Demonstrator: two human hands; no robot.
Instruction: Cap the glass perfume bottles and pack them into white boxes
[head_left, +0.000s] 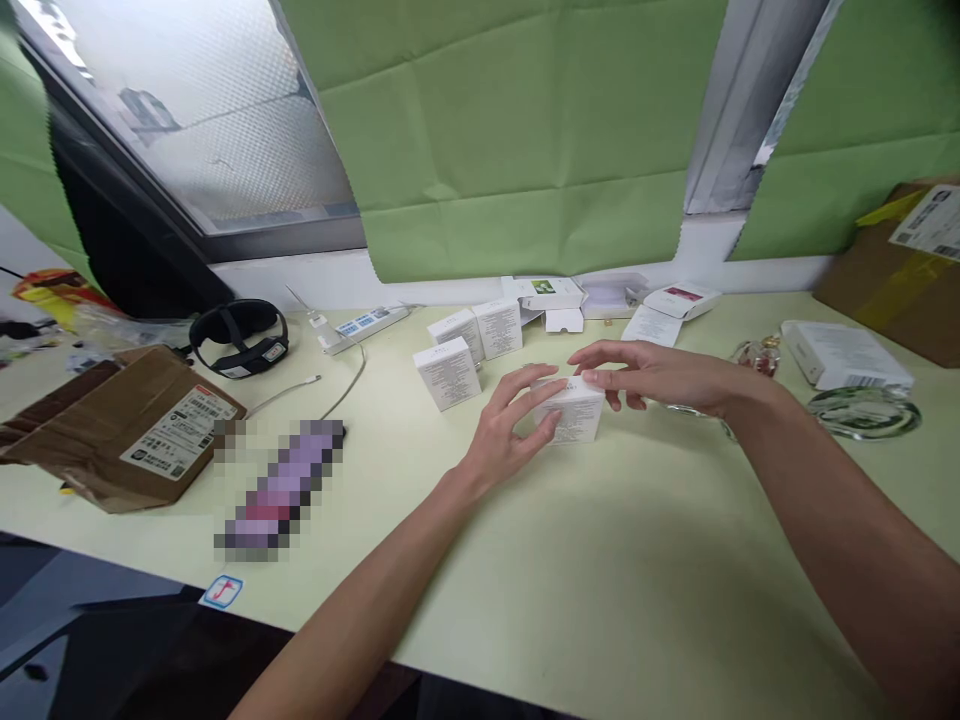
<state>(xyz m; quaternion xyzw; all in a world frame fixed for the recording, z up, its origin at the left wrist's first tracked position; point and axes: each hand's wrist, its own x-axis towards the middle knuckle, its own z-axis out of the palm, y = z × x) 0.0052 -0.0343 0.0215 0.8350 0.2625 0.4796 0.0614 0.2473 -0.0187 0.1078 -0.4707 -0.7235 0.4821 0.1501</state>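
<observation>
Left hand [501, 432], right hand [666, 376], boxy white carton [577, 420]

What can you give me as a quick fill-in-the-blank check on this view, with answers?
1. The left hand and right hand are at the same white ____.
2. The middle curtain's colour is ____.
3. The glass dish lies to the ____ of both hands.

Missing words: box; green; right.
</observation>
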